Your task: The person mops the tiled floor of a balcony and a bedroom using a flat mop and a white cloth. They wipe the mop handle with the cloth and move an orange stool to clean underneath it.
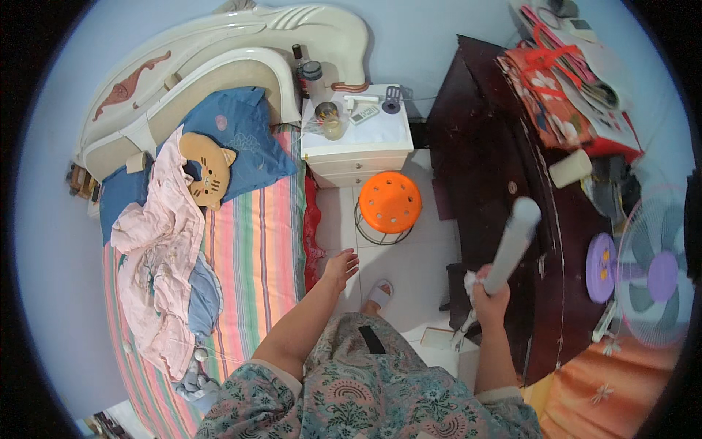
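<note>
My right hand (491, 296) is closed around a long pale grey-white pole (512, 245), whose thick rounded top end rises toward me. Something white (469, 282) shows beside the fingers; I cannot tell if it is part of the pole. The pole's thin lower part runs down to the floor near a flat white piece with a brownish edge (437, 337); whether they are joined is unclear. My left hand (341, 269) hangs over the floor beside the bed, holding nothing, with fingers stretched out. An orange round stool (390, 203) stands ahead of it.
Left lies a striped bed (252, 241) with a blue pillow (245, 139), a cat-faced neck pillow (212, 175) and a pink blanket (139, 234). A white nightstand (358, 157) stands ahead. On the right are a dark wooden cabinet (475, 139) and a purple fan (662, 274).
</note>
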Motion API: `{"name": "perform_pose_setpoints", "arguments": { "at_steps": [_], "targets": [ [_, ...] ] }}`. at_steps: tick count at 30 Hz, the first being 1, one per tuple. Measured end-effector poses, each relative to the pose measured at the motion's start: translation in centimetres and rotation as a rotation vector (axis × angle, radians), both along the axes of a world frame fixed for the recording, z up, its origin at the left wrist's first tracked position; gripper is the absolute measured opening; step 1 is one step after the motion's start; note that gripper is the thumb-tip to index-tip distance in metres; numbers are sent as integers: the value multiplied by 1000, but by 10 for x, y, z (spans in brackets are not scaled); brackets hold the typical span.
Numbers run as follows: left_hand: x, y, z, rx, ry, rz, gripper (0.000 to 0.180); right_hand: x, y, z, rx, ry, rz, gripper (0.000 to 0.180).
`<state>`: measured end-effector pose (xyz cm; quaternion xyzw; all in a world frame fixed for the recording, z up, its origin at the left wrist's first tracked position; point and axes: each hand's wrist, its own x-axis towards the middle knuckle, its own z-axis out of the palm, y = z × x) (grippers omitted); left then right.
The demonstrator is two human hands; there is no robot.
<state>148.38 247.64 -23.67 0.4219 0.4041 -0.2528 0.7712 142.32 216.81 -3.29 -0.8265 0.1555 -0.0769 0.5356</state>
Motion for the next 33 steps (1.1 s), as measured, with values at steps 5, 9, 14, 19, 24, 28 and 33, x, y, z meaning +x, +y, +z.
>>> {"name": "perform_pose_setpoints", "arguments": {
  "at_steps": [5, 9, 14, 19, 24, 28, 33],
  "targets": [
    [48, -2, -34, 41, -33, -27, 30, 28, -17, -5, -19, -159, 107, 19],
    [89, -15, -68, 71, 10, -76, 28, 65, -21, -37, 90, 74, 48, 20],
    [132, -24, -118, 190, 19, -258, 35, 84, -19, -80, -21, 76, 37, 19],
    [161, -11, -255, 521, -103, -566, 53, 74, -22, -84, -327, 99, 56, 17],
    [235, -28, -273, 573, 33, -604, 78, 64, -38, -104, -216, 267, -105, 14],
    [270, -39, -310, 414, 67, -476, 83, 97, -17, -101, -303, 209, -161, 13],
    [263, -25, -361, 14, -32, -466, 59, 98, -9, -91, -237, 218, -320, 24]
  ]
}}
